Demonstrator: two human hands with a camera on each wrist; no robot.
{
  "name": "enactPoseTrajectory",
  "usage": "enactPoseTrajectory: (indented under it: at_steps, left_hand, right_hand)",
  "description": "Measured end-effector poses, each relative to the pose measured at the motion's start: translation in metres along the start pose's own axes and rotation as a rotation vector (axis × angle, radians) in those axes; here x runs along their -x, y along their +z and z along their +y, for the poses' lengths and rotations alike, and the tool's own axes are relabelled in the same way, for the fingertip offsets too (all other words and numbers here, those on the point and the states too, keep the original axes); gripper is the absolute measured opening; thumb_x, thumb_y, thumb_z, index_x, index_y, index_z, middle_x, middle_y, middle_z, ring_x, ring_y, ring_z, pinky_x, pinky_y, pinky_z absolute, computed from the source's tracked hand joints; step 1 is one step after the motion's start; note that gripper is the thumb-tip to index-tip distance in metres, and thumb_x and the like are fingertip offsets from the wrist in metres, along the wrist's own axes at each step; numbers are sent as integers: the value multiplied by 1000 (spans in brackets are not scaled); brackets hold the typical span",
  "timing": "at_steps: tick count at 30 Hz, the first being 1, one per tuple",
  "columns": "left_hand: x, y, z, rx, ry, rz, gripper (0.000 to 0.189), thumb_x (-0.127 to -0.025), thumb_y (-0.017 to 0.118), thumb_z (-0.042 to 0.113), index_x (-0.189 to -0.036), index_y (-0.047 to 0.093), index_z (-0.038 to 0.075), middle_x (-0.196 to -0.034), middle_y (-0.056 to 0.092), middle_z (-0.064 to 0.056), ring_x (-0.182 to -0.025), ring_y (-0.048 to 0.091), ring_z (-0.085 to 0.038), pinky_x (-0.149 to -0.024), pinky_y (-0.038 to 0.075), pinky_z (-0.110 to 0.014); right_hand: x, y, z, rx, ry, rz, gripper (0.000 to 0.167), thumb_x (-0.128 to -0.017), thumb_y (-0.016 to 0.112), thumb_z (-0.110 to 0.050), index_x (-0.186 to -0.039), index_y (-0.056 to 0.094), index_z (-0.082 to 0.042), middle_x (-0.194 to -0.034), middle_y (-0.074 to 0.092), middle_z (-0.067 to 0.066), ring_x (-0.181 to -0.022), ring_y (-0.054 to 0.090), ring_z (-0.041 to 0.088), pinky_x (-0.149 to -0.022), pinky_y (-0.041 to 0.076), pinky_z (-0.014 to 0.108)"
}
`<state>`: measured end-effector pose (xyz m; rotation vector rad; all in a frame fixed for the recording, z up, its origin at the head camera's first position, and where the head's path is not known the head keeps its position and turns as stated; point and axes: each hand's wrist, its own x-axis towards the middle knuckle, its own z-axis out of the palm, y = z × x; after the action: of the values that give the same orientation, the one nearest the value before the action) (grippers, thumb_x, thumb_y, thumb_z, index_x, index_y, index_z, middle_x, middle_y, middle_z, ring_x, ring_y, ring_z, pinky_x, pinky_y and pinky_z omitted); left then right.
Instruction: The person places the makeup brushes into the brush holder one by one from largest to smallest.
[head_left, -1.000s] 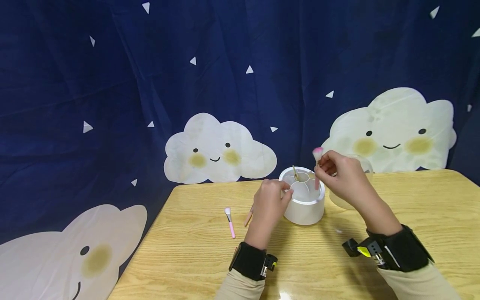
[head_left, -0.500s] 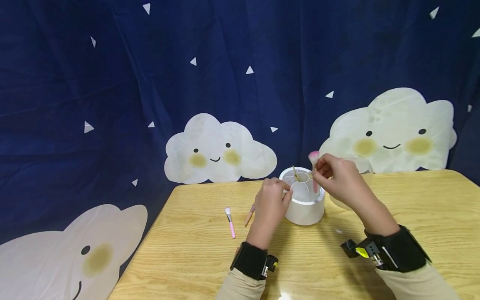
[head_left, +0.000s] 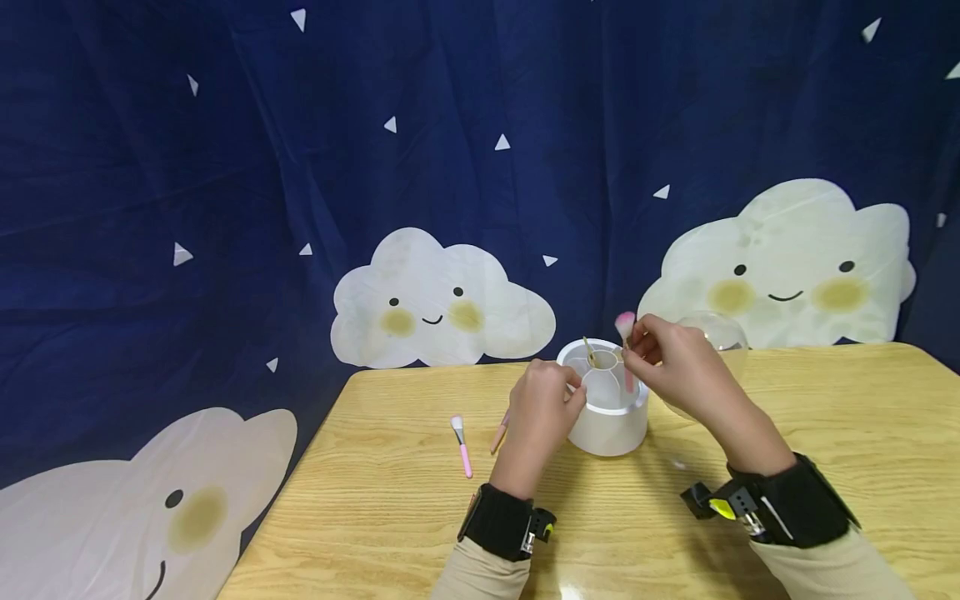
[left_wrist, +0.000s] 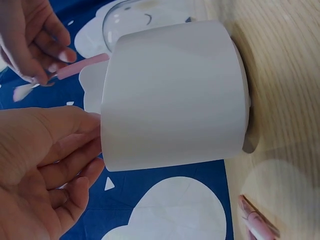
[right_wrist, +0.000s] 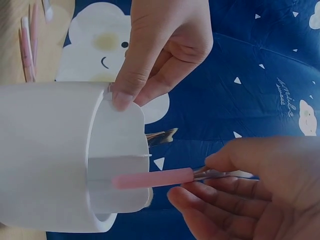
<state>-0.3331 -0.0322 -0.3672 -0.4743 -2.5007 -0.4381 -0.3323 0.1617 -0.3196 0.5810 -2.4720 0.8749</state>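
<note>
A white round organizer [head_left: 609, 432] with divided compartments stands upright on the table. My left hand [head_left: 542, 408] pinches its near left rim, the thumb against the inner liner [right_wrist: 117, 122] in the right wrist view. My right hand [head_left: 686, 367] holds a makeup brush [right_wrist: 155, 179] by its metal neck, between thumb and fingers. The brush's pink-and-white bristles [head_left: 624, 323] point up. Its pink handle points down over a right-hand compartment; how deep it reaches is hard to tell. A gold-coloured stick [head_left: 589, 353] pokes out of the organizer's far left part.
A pink-handled brush [head_left: 462, 450] lies on the table [head_left: 390, 517] to the left. Another slim brush [head_left: 499, 433] lies partly hidden behind my left hand. Behind my right hand stands a clear dome cover [head_left: 726, 335]. A dark blue curtain [head_left: 465, 75] with clouds hangs behind the table.
My right hand has moved slightly left and down, lowering the makeup brush toward the organizer's compartment. My left hand has stayed at the rim.
</note>
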Motion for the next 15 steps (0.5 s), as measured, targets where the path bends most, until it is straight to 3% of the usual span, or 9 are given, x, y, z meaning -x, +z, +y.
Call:
enactPoseTrajectory:
  at_steps: [6, 12, 15]
  left_hand:
    - [0, -1, 1, 6, -7, 1, 7, -86, 80, 24, -86, 82, 17, -91, 74, 2, -88, 64, -15, -60, 50, -22]
    - [1, -1, 1, 22, -16, 52, 5, -82, 82, 23, -84, 82, 18, -109, 70, -6, -99, 63, -20, -66, 55, -28]
    - [2, -2, 1, 22, -18, 49, 6, -83, 82, 23, -84, 82, 18, -119, 70, -9, -107, 65, -23, -71, 58, -33]
  right_hand:
    - [1, 3, 2, 15, 10, -67, 8, -86, 72, -6, -88, 65, -4, -77, 71, 5, -71, 66, 21, -63, 51, 36]
    - [0, 9, 4, 17, 15, -128, 10, -84, 73, -5, -86, 64, -3, -76, 69, 5, -70, 63, 19, -60, 49, 32]
    - [-1, 11, 6, 26, 23, -148, 10, -84, 73, -6, -86, 64, -3, -76, 68, 5, -70, 62, 19, -60, 48, 32]
